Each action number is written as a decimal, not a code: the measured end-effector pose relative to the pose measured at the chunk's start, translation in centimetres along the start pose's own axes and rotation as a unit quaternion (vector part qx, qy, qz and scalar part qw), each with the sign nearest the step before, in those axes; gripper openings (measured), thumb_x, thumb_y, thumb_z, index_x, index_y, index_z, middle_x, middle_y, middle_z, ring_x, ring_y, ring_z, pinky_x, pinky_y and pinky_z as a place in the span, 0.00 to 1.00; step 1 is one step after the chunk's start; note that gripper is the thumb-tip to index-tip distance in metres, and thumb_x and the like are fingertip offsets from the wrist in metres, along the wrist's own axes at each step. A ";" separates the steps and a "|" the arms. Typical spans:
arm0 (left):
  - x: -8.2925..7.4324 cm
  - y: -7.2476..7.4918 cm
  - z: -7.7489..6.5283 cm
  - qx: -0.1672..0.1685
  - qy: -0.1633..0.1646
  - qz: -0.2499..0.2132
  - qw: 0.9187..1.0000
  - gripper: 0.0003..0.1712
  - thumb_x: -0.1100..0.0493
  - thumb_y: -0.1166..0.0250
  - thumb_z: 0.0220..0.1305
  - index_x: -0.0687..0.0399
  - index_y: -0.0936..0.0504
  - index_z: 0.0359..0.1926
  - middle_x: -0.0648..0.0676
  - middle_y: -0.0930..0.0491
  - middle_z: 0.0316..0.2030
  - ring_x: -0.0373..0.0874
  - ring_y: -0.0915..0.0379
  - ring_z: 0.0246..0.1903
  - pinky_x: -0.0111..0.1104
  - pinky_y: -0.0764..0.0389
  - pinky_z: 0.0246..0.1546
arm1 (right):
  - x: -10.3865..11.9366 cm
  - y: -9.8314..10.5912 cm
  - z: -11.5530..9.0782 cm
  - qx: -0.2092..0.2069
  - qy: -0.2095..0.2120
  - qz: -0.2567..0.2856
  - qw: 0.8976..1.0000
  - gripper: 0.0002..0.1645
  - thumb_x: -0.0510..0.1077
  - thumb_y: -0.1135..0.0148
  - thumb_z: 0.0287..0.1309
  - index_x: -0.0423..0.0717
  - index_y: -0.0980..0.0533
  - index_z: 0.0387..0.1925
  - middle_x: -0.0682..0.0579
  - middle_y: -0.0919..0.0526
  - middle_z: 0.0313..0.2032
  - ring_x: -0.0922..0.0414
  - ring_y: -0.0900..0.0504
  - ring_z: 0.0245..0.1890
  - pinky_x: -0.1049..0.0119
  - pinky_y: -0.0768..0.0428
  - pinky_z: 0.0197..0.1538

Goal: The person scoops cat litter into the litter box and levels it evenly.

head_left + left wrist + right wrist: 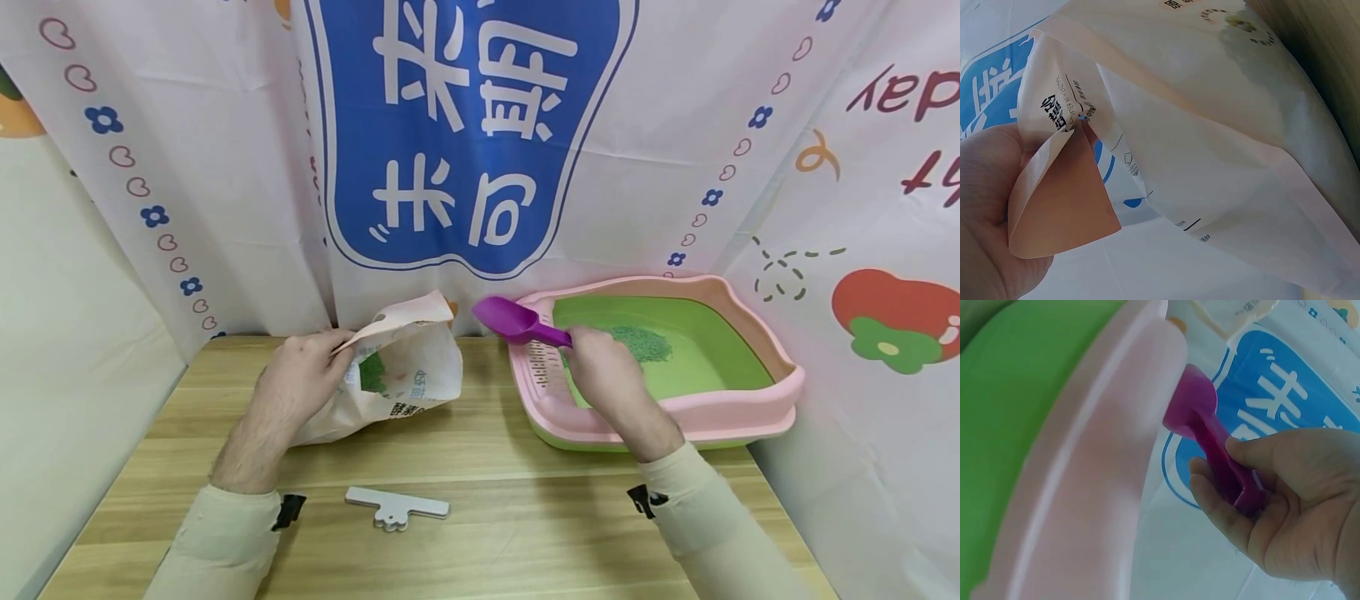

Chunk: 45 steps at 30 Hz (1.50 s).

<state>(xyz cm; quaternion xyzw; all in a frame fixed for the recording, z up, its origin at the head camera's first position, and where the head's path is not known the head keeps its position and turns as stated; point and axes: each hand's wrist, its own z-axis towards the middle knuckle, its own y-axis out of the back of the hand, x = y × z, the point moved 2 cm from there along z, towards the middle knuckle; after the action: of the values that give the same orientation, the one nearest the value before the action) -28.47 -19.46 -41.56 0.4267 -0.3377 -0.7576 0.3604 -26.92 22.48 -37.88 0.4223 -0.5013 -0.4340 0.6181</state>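
Note:
My left hand pinches the top edge of a white paper-like bag, whose mouth gapes toward the right. Green granules show inside it. In the left wrist view the folded bag edge lies between thumb and fingers. My right hand grips the handle of a purple scoop, its blade pointing left over the near-left rim of a litter box. That litter box has a pink rim and a green base, with a small heap of green granules on its floor. Whether the scoop holds anything is unclear.
A white sealing clip lies on the wooden table in front of the bag. Behind the table hangs a printed curtain, which continues along the right side.

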 end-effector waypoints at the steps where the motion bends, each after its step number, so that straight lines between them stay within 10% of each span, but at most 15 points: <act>1: 0.0 0.0 0.0 0.000 0.000 0.000 1.000 0.14 0.61 0.32 0.87 0.60 0.06 0.63 0.67 0.04 0.50 0.59 0.08 0.39 0.61 0.10 0.43 | 0.2 -0.2 -0.1 -0.004 0.002 0.001 1.000 0.13 0.43 0.36 0.89 0.36 0.14 0.58 0.40 0.08 0.41 0.47 0.11 0.32 0.48 0.07 0.37; 24: 0.1 0.1 0.0 -0.012 -0.009 0.001 1.000 0.14 0.61 0.32 0.86 0.60 0.06 0.62 0.66 0.04 0.47 0.53 0.14 0.32 0.52 0.14 0.35 | 5.5 -5.1 -0.6 -0.130 0.040 0.065 0.989 0.06 0.40 0.28 0.82 0.39 0.11 0.48 0.39 0.04 0.38 0.44 0.07 0.29 0.49 0.07 0.32; 45: 0.1 0.2 0.0 -0.010 -0.015 0.001 1.000 0.14 0.62 0.32 0.86 0.61 0.07 0.62 0.68 0.04 0.50 0.64 0.05 0.42 0.64 0.09 0.46 | 7.3 -8.8 -0.4 -0.090 0.018 0.051 0.995 0.06 0.38 0.27 0.81 0.37 0.12 0.49 0.42 0.06 0.36 0.50 0.11 0.28 0.61 0.14 0.27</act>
<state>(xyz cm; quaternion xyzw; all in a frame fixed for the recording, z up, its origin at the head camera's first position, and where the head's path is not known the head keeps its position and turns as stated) -28.46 -19.62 -41.44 0.4115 -0.3358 -0.7668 0.3603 -26.59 13.14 -44.47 0.3470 -0.4699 -0.4377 0.6835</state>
